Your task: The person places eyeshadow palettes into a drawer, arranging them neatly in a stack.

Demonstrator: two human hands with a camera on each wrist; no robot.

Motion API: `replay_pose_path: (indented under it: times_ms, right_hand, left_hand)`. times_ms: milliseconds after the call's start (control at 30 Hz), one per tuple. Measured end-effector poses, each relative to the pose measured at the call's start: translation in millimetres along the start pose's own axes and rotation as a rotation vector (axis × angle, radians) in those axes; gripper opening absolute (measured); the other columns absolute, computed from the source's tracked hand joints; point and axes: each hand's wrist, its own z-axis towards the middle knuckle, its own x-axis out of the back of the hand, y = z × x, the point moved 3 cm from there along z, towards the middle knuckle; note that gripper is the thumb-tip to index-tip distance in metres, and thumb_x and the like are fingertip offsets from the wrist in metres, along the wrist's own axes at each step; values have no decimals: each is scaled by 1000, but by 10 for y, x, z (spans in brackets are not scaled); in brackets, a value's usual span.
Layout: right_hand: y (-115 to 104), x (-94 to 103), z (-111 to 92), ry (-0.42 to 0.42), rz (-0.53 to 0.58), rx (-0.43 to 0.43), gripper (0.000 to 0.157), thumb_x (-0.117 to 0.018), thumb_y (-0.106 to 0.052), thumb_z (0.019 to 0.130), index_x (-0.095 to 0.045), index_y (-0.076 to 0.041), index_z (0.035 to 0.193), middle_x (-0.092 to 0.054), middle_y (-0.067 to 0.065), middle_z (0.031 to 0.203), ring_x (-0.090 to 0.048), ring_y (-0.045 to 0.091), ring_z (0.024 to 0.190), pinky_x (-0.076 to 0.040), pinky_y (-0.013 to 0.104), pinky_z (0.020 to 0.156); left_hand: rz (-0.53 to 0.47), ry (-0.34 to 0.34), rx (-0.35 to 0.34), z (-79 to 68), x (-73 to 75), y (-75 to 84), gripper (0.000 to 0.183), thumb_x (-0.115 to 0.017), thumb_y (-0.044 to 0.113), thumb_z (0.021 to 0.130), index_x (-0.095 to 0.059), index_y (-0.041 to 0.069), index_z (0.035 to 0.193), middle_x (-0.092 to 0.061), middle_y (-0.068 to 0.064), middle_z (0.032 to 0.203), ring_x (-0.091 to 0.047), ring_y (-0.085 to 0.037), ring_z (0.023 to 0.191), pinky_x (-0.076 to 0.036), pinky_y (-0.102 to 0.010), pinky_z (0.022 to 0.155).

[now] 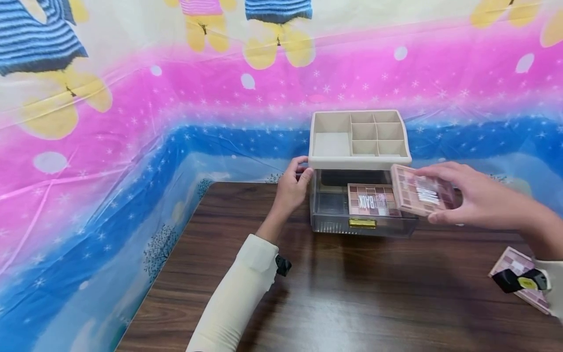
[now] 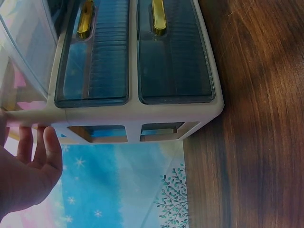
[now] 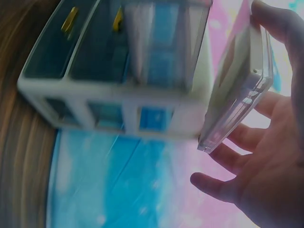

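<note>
A cream cosmetics organizer point(image 1: 360, 160) stands on the table with its clear top drawer point(image 1: 334, 224) pulled out. An eyeshadow palette point(image 1: 371, 200) lies in that drawer, on its right side. Above the drawer's right edge, my right hand point(image 1: 479, 195) holds a second eyeshadow palette point(image 1: 420, 190) tilted, thumb on one edge and fingers on the opposite one. In the right wrist view that palette point(image 3: 237, 90) shows edge-on beside the organizer. My left hand point(image 1: 293, 185) grips the organizer's left side below the top tray; in the left wrist view its bent fingers point(image 2: 52, 147) meet the cream frame.
Another palette point(image 1: 510, 261) lies on the wooden table point(image 1: 352, 303) at the right, partly covered by the right wrist's strap. Two closed drawers with gold handles point(image 2: 159, 19) sit below the open one. A patterned cloth point(image 1: 246, 107) hangs behind the table.
</note>
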Motion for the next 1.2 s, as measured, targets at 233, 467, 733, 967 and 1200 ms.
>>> replay_pose_path:
  times_ms: [233,467,733,967,1200]
  right_hand:
    - [-304,-178,313,-60,8,93,81,-83,-43,69,-50,-20,139,-53,6,135,-46,25,123,-42,55,94]
    - [-394,-366,490,-110,-8,98,71,-78,-49,73,-54,-22,135,-52,5,138,-45,27,123,-40,54,97]
    - [-386,-334,455,-67,3,57,49,-72,-38,84,-60,-18,128,-55,4,135,-43,31,127,-35,57,102]
    - [-249,-218,203,43,-2,-18,40,-70,-33,87,-63,-17,123,-59,7,129,-48,32,125,-39,58,97]
    - [195,-265,-180,84,-48,-146,41,-70,-31,87,-62,-14,123,-60,18,127,-52,40,119,-40,60,92]
  left_hand:
    - [-2,0,0,-2,3,12,33,-48,33,100,-49,22,132,-64,-10,117,-62,-25,103,-53,-39,83]
    - [-2,-1,-1,-14,-18,-8,34,-48,33,101,-49,21,132,-64,-10,117,-62,-24,103,-53,-38,82]
    - [3,-3,3,5,-8,-13,34,-47,35,100,-49,23,132,-64,-9,116,-62,-22,102,-53,-38,81]
    - [-5,-1,-1,13,-8,-1,34,-47,35,100,-49,22,132,-64,-9,116,-62,-22,101,-53,-37,80]
    - [-1,1,7,3,-17,-3,34,-47,34,101,-49,23,132,-63,-9,117,-61,-23,103,-53,-38,81]
